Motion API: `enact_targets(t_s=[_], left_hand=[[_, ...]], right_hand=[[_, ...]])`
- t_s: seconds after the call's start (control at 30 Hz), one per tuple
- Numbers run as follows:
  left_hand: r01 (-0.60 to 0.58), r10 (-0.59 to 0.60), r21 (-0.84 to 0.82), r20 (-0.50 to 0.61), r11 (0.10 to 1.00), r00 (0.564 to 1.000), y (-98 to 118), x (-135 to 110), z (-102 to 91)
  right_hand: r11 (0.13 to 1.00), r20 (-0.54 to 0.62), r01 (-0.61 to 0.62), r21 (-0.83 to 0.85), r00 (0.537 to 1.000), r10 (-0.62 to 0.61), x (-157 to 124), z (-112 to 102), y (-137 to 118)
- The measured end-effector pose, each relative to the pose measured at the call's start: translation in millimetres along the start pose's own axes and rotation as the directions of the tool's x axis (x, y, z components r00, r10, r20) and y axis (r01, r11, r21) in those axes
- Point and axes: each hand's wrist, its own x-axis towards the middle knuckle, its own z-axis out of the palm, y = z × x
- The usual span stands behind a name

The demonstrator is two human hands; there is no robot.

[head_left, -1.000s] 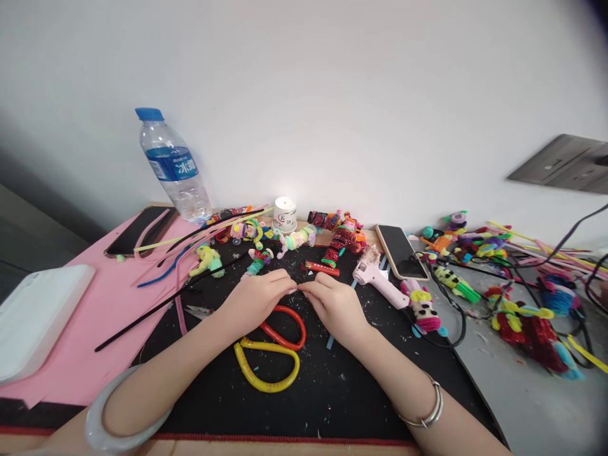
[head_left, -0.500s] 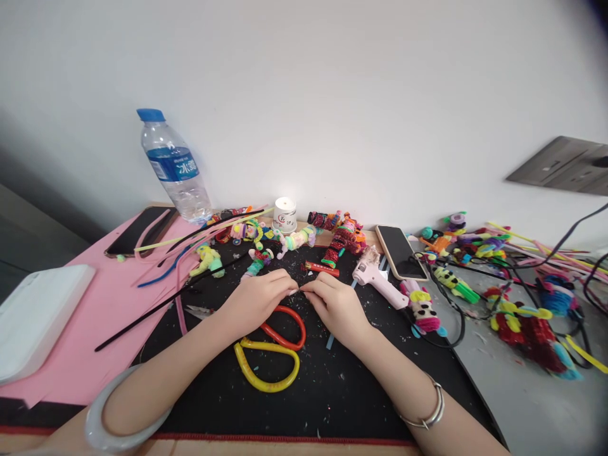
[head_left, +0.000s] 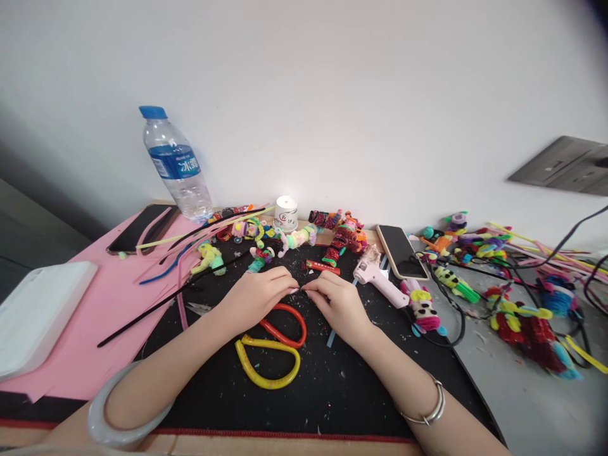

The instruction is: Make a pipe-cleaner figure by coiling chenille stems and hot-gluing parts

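Note:
My left hand [head_left: 260, 292] and my right hand [head_left: 339, 303] meet fingertip to fingertip above the black mat [head_left: 351, 392]. Both are closed in a pinch, on something small and dark that I cannot make out. Under my left wrist lie scissors [head_left: 304, 326] with one red and one yellow handle loop; their blade tips poke out to the left. A red tube with lettering [head_left: 322, 268] rests just beyond my fingers. To the right of my right hand is a pale pink glue gun [head_left: 380, 282]. A translucent bluish stick [head_left: 331, 337] shows beside my right wrist.
Pipe-cleaner figures [head_left: 346, 240] and a white paper cup [head_left: 285, 214] line the wall. A water bottle [head_left: 178, 171] leans at the left, near pink sheets [head_left: 71, 335] and a white box [head_left: 42, 310]. A phone [head_left: 401, 252], cables and more figures [head_left: 532, 329] lie right.
My hands stay pinched together in nearly the same spot, with only slight finger movement. The whole view has shifted a little; the things on the table lie as before.

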Motion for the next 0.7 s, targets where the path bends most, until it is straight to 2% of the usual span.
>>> enact_targets(t_s=[0.33,0.7], left_hand=[[0.068,-0.067,-0.071,0.017,0.995,0.998,3.8,0.5,-1.4],[0.038,-0.039,-0.039,-0.020,0.999,0.999,4.4,-0.2,0.6]], right_hand=[[1.000,-0.003,0.009,-0.013,1.000,-0.009,-0.7,1.2,0.5],[0.999,-0.009,0.018,-0.040,1.000,-0.018,-1.6,3.3,-2.5]])
